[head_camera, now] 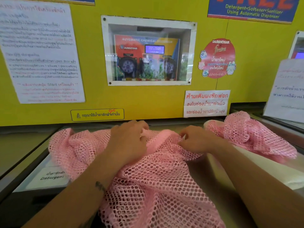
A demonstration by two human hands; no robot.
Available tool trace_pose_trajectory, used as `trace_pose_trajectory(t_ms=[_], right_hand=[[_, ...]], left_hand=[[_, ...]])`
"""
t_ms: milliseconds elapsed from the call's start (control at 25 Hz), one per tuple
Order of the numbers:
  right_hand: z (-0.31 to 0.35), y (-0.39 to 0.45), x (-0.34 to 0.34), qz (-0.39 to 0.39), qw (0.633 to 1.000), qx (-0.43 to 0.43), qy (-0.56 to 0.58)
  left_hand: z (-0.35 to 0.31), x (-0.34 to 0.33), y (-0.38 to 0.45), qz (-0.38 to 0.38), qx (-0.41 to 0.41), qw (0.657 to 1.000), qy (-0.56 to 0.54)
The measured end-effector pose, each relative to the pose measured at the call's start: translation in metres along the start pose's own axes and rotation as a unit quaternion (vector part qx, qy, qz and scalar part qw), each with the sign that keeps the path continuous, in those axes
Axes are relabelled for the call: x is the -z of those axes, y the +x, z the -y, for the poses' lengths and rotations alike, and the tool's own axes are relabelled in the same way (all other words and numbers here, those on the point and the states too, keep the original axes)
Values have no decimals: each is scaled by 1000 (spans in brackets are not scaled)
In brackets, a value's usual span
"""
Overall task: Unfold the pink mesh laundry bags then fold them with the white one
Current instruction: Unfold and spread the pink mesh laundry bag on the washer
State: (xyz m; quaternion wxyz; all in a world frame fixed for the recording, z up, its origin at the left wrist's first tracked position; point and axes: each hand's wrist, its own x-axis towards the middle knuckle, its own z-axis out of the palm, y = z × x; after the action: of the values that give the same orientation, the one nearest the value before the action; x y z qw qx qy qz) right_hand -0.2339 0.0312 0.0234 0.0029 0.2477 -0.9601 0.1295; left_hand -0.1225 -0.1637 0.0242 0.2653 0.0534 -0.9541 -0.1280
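Note:
A large pink mesh laundry bag (153, 186) lies crumpled across the top of a washing machine, reaching from the back edge down to the bottom of the view. My left hand (130, 142) rests on its upper middle with fingers curled into the mesh. My right hand (199, 140) pinches the mesh just to the right of it. A second pink mesh bag (246, 134) sits bunched at the right, lying on the white bag (263, 168), whose smooth white cloth shows beneath it and along my right forearm.
The grey machine top (24, 145) extends to the left, with a detergent label (52, 176) near the bag's left edge. A yellow wall panel (148, 102) with notices and a windowed chemical dispenser (148, 56) rises right behind the bags.

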Motion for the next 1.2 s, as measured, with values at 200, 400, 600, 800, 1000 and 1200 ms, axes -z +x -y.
trace_pose_trajectory(t_ms=[200, 400, 600, 800, 1000, 1200], right_hand=[[8, 8, 6, -293, 949, 110, 51], [16, 9, 6, -257, 961, 74, -69], [1, 5, 1, -170, 978, 29, 120], [23, -11, -5, 53, 989, 103, 94], [5, 0, 5, -11, 997, -17, -71], [26, -21, 13, 64, 986, 100, 118]], left_hand=[[6, -25, 15, 212, -17, 973, -87], [14, -27, 17, 153, 48, 986, 56], [19, -12, 14, -62, 28, 983, 169], [20, -15, 2, 161, 114, 972, 129], [27, -6, 9, 129, 131, 983, 29], [53, -14, 6, 241, 151, 952, 116]])
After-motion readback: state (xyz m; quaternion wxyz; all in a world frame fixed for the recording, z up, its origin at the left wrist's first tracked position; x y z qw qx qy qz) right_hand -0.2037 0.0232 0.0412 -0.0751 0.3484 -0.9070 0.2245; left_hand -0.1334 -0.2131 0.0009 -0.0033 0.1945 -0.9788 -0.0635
